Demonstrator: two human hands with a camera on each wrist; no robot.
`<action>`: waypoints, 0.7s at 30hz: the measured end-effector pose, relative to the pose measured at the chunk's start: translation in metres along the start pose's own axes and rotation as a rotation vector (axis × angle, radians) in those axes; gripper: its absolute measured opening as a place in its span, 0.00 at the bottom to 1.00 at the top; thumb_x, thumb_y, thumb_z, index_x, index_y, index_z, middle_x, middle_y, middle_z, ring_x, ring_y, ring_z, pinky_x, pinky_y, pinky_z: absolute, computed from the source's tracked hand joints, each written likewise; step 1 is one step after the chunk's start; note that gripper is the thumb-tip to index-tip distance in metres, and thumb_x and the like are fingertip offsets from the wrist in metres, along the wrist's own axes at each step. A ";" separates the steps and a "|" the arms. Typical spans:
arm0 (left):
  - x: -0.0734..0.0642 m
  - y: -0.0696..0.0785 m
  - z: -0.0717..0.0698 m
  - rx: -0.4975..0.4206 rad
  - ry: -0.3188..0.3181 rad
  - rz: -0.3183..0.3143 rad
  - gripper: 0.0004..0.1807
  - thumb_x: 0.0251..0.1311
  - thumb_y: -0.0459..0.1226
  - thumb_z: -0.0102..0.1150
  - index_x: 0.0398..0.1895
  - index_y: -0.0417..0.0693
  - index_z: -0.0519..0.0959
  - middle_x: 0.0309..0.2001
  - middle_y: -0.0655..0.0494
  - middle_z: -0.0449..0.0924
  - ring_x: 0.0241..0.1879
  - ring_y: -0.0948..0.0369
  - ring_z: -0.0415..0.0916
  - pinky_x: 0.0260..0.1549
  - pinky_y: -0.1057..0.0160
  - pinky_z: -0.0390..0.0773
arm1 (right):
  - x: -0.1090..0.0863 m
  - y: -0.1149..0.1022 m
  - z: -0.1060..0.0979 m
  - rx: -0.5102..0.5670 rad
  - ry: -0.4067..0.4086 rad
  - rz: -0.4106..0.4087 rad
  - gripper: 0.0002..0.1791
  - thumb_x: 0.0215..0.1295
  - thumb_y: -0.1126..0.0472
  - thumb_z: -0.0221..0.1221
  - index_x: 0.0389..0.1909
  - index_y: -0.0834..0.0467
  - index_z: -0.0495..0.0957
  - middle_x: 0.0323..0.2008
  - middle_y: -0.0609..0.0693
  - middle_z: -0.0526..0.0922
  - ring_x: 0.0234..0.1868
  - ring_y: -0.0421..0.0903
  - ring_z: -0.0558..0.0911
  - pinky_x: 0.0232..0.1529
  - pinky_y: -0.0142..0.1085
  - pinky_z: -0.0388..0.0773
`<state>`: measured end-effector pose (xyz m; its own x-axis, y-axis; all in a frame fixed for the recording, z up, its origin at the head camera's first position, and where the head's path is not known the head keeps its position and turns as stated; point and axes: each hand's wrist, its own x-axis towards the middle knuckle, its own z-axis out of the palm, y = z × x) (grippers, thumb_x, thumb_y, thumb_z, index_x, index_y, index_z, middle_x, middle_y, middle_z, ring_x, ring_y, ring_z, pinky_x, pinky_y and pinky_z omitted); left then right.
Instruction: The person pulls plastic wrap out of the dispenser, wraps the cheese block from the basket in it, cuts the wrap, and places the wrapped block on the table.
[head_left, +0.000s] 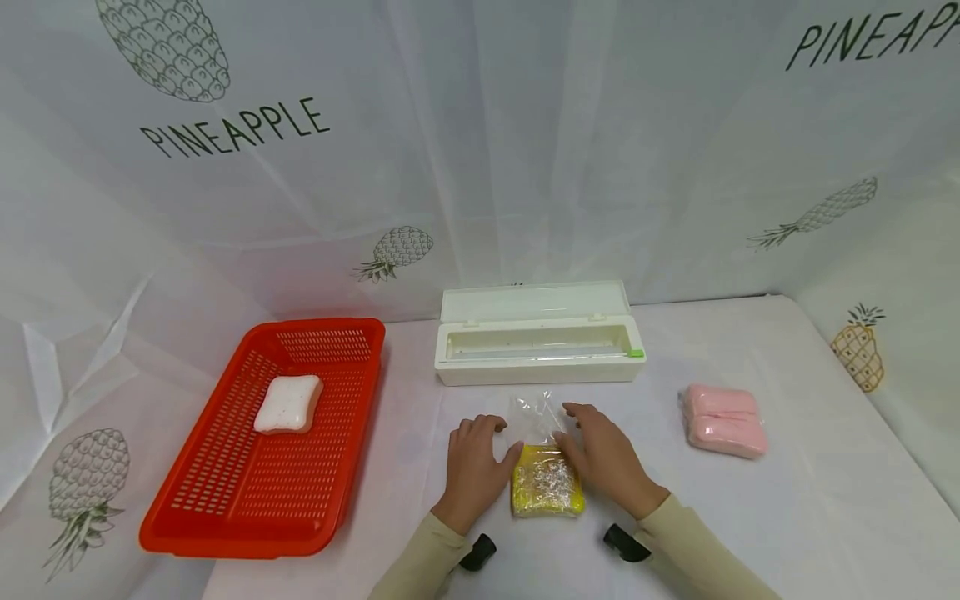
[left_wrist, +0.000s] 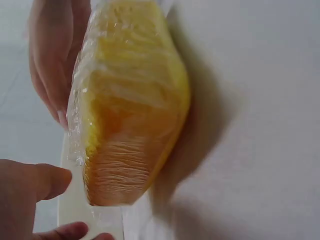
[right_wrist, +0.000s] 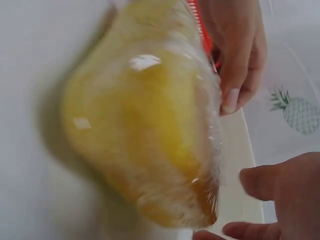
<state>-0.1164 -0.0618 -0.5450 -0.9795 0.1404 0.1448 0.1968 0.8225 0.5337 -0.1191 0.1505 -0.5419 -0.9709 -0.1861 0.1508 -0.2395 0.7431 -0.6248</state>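
A yellow, sponge-like block (head_left: 547,487) lies on the table in clear plastic film, with a loose flap of film (head_left: 534,417) spread beyond its far edge. My left hand (head_left: 476,475) is at the block's far left corner, its thumb close to the wrap and fingers loosely bent. On the other side, my right hand (head_left: 611,458) has its thumb over the film near the far right corner. Both wrist views show the wrapped block (left_wrist: 132,105) close up; in the right wrist view the right thumb (right_wrist: 260,182) stands apart from it.
Behind the hands stands a white film dispenser box (head_left: 536,371), lid raised. To the left, a red basket (head_left: 247,533) holds a white block (head_left: 288,402). A pink wrapped bundle (head_left: 726,421) lies on the right. A pineapple-print curtain (head_left: 525,167) hangs behind the table.
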 end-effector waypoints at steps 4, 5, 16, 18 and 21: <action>0.005 0.001 0.001 -0.022 -0.050 -0.018 0.24 0.64 0.44 0.73 0.58 0.42 0.80 0.48 0.52 0.83 0.52 0.53 0.73 0.53 0.50 0.70 | 0.016 0.000 0.003 0.108 -0.103 0.138 0.26 0.72 0.61 0.65 0.66 0.69 0.74 0.49 0.57 0.86 0.50 0.55 0.86 0.52 0.54 0.84; 0.006 0.001 0.002 -0.028 -0.055 -0.020 0.26 0.63 0.44 0.74 0.59 0.42 0.79 0.48 0.52 0.84 0.52 0.53 0.73 0.53 0.50 0.70 | 0.019 0.001 0.004 0.137 -0.117 0.159 0.26 0.72 0.62 0.65 0.66 0.69 0.74 0.46 0.56 0.86 0.48 0.53 0.86 0.51 0.53 0.84; 0.014 -0.005 0.006 -0.155 -0.151 -0.051 0.36 0.64 0.42 0.74 0.71 0.36 0.71 0.54 0.48 0.82 0.56 0.47 0.73 0.55 0.47 0.72 | 0.030 0.010 0.000 0.434 -0.222 0.243 0.14 0.66 0.73 0.62 0.51 0.74 0.83 0.30 0.51 0.82 0.33 0.43 0.76 0.34 0.30 0.74; 0.017 -0.007 0.005 -0.214 -0.191 -0.060 0.38 0.66 0.41 0.72 0.73 0.35 0.69 0.57 0.46 0.82 0.58 0.45 0.72 0.57 0.45 0.72 | 0.028 0.010 -0.002 0.457 -0.236 0.241 0.11 0.67 0.73 0.62 0.48 0.73 0.84 0.33 0.52 0.84 0.34 0.43 0.76 0.34 0.30 0.75; 0.021 -0.010 0.004 -0.307 -0.232 -0.035 0.36 0.66 0.38 0.71 0.73 0.35 0.68 0.57 0.46 0.82 0.59 0.44 0.72 0.58 0.43 0.70 | 0.024 0.008 -0.004 0.462 -0.223 0.221 0.08 0.68 0.73 0.61 0.45 0.69 0.85 0.38 0.54 0.86 0.37 0.44 0.79 0.38 0.32 0.77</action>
<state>-0.1390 -0.0647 -0.5502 -0.9630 0.2647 -0.0514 0.1326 0.6309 0.7644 -0.1447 0.1541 -0.5401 -0.9614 -0.2262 -0.1566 0.0455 0.4304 -0.9015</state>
